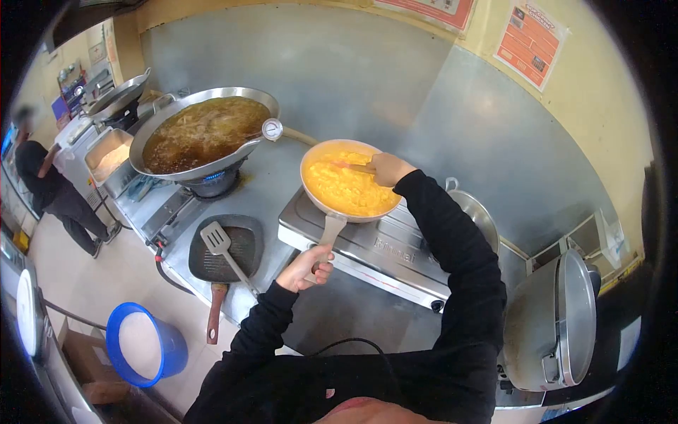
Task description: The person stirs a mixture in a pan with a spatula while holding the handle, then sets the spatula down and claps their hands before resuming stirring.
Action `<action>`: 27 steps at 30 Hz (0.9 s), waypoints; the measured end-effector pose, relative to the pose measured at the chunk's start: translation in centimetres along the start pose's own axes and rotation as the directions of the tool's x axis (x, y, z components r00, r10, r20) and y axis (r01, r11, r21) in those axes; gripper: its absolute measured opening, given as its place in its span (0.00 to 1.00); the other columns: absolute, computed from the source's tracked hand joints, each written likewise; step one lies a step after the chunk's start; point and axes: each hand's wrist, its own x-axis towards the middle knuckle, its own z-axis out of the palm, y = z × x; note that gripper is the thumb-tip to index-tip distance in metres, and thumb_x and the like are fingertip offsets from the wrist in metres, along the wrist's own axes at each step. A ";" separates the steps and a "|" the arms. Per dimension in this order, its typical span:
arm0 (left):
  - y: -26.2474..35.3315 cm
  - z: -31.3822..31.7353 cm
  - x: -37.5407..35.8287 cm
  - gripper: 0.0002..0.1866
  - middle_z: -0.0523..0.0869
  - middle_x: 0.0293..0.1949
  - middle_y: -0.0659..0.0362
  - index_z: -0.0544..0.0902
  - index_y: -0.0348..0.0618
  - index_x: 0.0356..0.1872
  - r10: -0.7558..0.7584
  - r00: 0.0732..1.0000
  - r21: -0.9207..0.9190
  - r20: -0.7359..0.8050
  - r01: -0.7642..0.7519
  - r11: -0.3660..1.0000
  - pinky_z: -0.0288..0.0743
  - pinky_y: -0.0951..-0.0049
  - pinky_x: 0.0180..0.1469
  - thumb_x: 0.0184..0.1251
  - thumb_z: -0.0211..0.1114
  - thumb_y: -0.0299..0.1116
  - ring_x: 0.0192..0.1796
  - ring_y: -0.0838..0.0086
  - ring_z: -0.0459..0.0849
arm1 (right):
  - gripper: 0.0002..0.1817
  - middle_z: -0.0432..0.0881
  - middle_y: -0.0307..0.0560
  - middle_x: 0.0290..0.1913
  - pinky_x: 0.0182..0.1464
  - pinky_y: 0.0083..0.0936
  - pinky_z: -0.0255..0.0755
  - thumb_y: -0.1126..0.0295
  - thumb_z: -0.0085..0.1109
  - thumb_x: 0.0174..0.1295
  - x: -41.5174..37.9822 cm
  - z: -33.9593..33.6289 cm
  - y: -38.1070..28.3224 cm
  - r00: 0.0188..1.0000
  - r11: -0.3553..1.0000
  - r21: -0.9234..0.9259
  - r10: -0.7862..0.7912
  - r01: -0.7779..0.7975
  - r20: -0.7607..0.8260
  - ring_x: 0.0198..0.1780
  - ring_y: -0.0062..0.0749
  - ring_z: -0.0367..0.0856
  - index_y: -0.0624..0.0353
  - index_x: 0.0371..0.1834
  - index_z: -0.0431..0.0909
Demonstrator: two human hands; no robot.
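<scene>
A frying pan [306,185] with a pale rim sits on a silver gas stove. Yellow, lumpy food that looks like scrambled egg [353,194] covers its bottom. My left hand [307,267] is closed around the pan's light handle [330,235]. Above the pan's right side, my right hand [390,169] grips a spatula [359,167] with a wooden handle. The spatula's pinkish end reaches into the egg, so its exact shape is partly hidden.
Left of the pan, a large wok [272,106] of dark bubbling oil carries a dial thermometer [272,128]. A slotted turner [216,239] lies across a square grill pan [200,261]. A large pot [533,318] stands right. A blue bucket [173,353] and another person [53,177] are left.
</scene>
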 end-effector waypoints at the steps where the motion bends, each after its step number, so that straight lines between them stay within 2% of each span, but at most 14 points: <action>1: 0.0 -0.1 0.1 0.13 0.60 0.14 0.70 0.66 0.46 0.27 0.000 1.000 -0.003 0.000 0.000 1.000 0.51 0.87 0.11 0.61 0.52 0.44 0.12 0.87 0.57 | 0.12 0.77 0.57 0.26 0.34 0.39 0.70 0.74 0.53 0.39 -1.0 -1.7 -1.3 0.998 0.999 -0.032 -0.030 0.032 0.051 0.32 0.51 0.76 0.62 0.30 0.78; 7: 0.1 0.0 0.1 0.13 0.60 0.14 0.70 0.66 0.47 0.27 -0.011 1.000 -0.017 0.011 0.011 1.000 0.51 0.86 0.11 0.63 0.50 0.44 0.12 0.87 0.57 | 0.24 0.76 0.52 0.23 0.30 0.37 0.71 0.78 0.51 0.40 -7.2 -5.0 -5.8 0.995 0.974 -0.202 -0.095 0.097 0.021 0.30 0.47 0.77 0.48 0.45 0.76; 8: 0.1 0.0 0.0 0.13 0.60 0.14 0.70 0.66 0.47 0.26 -0.014 1.000 -0.020 0.006 0.014 1.000 0.51 0.86 0.11 0.63 0.50 0.44 0.12 0.87 0.57 | 0.08 0.78 0.50 0.26 0.30 0.37 0.72 0.73 0.46 0.52 -8.9 -6.0 -7.5 0.993 0.976 -0.190 -0.111 0.104 -0.030 0.30 0.42 0.78 0.59 0.29 0.77; 10: 0.0 -0.3 0.2 0.13 0.60 0.14 0.70 0.67 0.47 0.26 -0.002 1.000 -0.019 0.028 0.003 1.000 0.51 0.87 0.11 0.64 0.49 0.43 0.12 0.87 0.57 | 0.10 0.78 0.48 0.25 0.29 0.36 0.71 0.73 0.46 0.52 -10.4 -4.8 -9.0 0.997 0.977 -0.210 -0.048 0.033 -0.064 0.29 0.42 0.78 0.55 0.33 0.78; 13: -0.2 -0.7 0.6 0.13 0.61 0.14 0.70 0.67 0.47 0.26 -0.001 0.999 -0.026 0.041 0.002 1.000 0.51 0.87 0.12 0.64 0.48 0.43 0.12 0.87 0.57 | 0.11 0.78 0.48 0.25 0.29 0.36 0.71 0.73 0.45 0.53 -10.1 -2.9 -9.8 1.000 0.976 -0.214 0.019 -0.023 -0.019 0.28 0.41 0.78 0.53 0.37 0.77; 16: -0.1 -0.3 0.3 0.13 0.61 0.15 0.70 0.67 0.47 0.25 -0.009 1.000 -0.012 0.014 0.010 1.000 0.51 0.87 0.12 0.64 0.48 0.44 0.12 0.87 0.57 | 0.28 0.76 0.48 0.24 0.29 0.35 0.72 0.79 0.46 0.47 -8.4 -1.1 -6.9 0.981 0.980 -0.190 -0.088 0.055 -0.171 0.28 0.43 0.78 0.42 0.54 0.68; 17: 0.0 -0.1 0.1 0.13 0.61 0.15 0.70 0.67 0.47 0.25 -0.012 1.000 0.000 0.003 0.012 1.000 0.51 0.87 0.12 0.64 0.48 0.44 0.12 0.87 0.57 | 0.23 0.77 0.50 0.22 0.30 0.38 0.72 0.76 0.49 0.46 -7.3 -0.4 -4.1 0.960 0.975 -0.162 -0.188 0.155 -0.209 0.26 0.44 0.78 0.46 0.48 0.74; 19: 0.0 -0.1 0.0 0.13 0.61 0.15 0.70 0.67 0.47 0.25 -0.018 1.000 -0.015 0.020 0.018 1.000 0.50 0.87 0.13 0.64 0.48 0.44 0.12 0.87 0.57 | 0.16 0.77 0.54 0.21 0.30 0.39 0.71 0.73 0.51 0.44 -6.8 -3.7 -2.0 0.997 0.984 -0.167 0.074 -0.068 0.030 0.26 0.44 0.78 0.53 0.39 0.79; 21: 0.0 -0.1 0.1 0.13 0.61 0.15 0.70 0.67 0.47 0.26 -0.017 0.999 -0.025 0.036 0.018 1.000 0.50 0.87 0.13 0.64 0.48 0.44 0.12 0.87 0.57 | 0.12 0.76 0.55 0.18 0.26 0.34 0.69 0.70 0.51 0.44 -7.5 -7.3 -0.7 0.991 0.991 -0.075 0.118 -0.114 0.065 0.23 0.40 0.78 0.59 0.31 0.81; 24: -0.1 -0.6 0.3 0.13 0.61 0.15 0.70 0.67 0.47 0.26 -0.017 0.999 -0.018 0.049 0.018 1.000 0.50 0.87 0.13 0.64 0.48 0.44 0.13 0.87 0.57 | 0.13 0.74 0.53 0.14 0.21 0.29 0.67 0.70 0.50 0.46 -8.6 -10.9 -0.9 0.931 0.930 0.091 0.344 -0.355 0.120 0.16 0.35 0.74 0.60 0.34 0.80; 25: -0.1 -0.6 0.4 0.13 0.61 0.15 0.70 0.67 0.47 0.26 -0.020 0.999 -0.016 0.050 0.021 1.000 0.50 0.87 0.13 0.64 0.48 0.44 0.13 0.87 0.57 | 0.15 0.74 0.54 0.14 0.22 0.31 0.68 0.61 0.52 0.46 -8.5 -10.8 0.0 0.911 0.906 0.120 0.391 -0.406 0.129 0.17 0.37 0.75 0.63 0.27 0.78; 27: -0.1 -0.5 0.3 0.14 0.61 0.15 0.70 0.66 0.47 0.26 -0.022 0.999 -0.005 0.043 0.022 1.000 0.50 0.86 0.13 0.64 0.48 0.45 0.13 0.87 0.57 | 0.30 0.74 0.55 0.13 0.25 0.33 0.71 0.45 0.56 0.46 -8.0 -9.6 2.5 0.866 0.849 0.177 0.478 -0.498 0.149 0.18 0.40 0.76 0.69 0.14 0.74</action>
